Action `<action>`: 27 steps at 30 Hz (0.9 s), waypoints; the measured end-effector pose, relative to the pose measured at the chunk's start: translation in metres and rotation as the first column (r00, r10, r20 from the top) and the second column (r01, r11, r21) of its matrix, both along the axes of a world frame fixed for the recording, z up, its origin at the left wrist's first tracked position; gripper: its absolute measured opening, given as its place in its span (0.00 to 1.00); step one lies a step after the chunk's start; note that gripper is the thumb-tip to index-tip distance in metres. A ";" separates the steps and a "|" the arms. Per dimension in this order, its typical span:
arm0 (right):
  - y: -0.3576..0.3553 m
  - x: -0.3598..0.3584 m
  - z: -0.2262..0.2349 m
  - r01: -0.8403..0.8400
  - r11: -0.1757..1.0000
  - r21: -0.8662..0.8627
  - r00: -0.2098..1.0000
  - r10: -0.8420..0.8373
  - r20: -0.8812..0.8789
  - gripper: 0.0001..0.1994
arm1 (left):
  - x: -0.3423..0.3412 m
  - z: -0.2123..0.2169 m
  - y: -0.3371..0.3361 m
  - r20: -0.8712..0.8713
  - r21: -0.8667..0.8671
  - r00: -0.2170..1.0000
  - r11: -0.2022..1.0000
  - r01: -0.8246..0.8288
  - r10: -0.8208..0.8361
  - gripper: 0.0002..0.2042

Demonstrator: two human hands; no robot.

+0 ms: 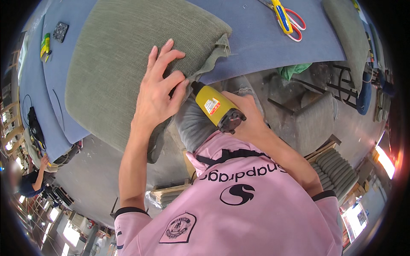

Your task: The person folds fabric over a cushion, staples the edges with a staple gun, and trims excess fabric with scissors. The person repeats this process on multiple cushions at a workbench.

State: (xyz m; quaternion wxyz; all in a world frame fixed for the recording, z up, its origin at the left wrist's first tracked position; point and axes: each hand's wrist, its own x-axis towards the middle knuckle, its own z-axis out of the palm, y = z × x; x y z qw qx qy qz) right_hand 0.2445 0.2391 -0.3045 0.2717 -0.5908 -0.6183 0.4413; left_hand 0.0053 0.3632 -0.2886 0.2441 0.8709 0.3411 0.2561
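A large grey-green upholstered cushion point(115, 64) lies on the blue table, its near corner jutting over the edge toward me. My left hand point(160, 91) rests on it. The thumb and forefinger pinch the fabric at the cushion's right edge, while the other fingers stretch across the top. A loose fabric flap point(215, 53) hangs along that edge. In my right hand point(250, 113) is a yellow staple gun point(211, 104) with a black nose and black rear cap. Its nose meets the cushion's edge beside my left thumb; the exact contact spot is hidden.
On the blue table point(252, 47) lie red-and-white-handled scissors point(297, 25) and a yellow-handled screwdriver point(282, 17). Another cushion point(348, 38) lies at the right. Beyond the table edge stands an upholstered chair point(314, 119); stacked grey pieces point(335, 170) sit lower right. A co-worker point(30, 181) is far left.
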 end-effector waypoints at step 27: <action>-0.002 -0.018 0.028 0.003 1.000 -0.005 0.999 -0.004 -0.039 0.22 | -0.016 0.016 -0.011 -0.155 0.070 0.986 0.995 0.072 -0.061 0.08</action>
